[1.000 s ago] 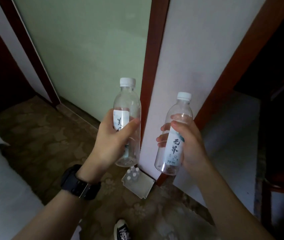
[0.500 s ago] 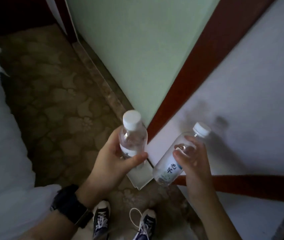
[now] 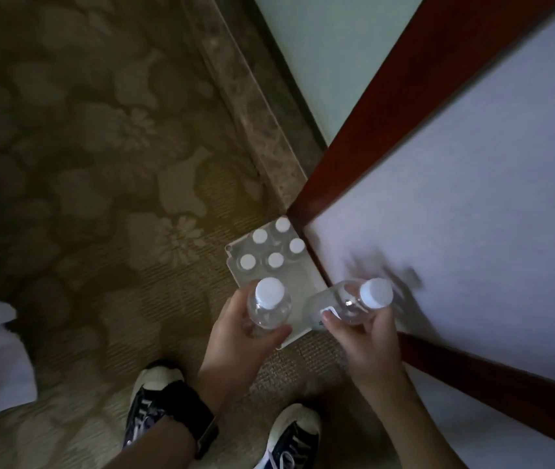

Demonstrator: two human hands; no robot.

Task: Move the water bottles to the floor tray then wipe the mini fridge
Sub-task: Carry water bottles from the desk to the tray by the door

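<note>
two bottles gripped; left hand (image 3: 235, 328) one, right hand (image 3: 364, 336) one; above tray (image 3: 306, 275)

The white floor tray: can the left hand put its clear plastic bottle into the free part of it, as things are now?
Probably yes. The left hand holds its clear plastic bottle right above the white floor tray, whose near half looks bare; the five white-capped bottles stand in the far half. The right hand's bottle hovers close beside.

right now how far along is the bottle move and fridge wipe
Done: five capped bottles already stand in the floor tray. In hand: the left hand holds one bottle and the right hand another bottle, both above the tray's bare near half. Left: setting these two down, then wiping; neither fridge nor cloth is in view.
</note>
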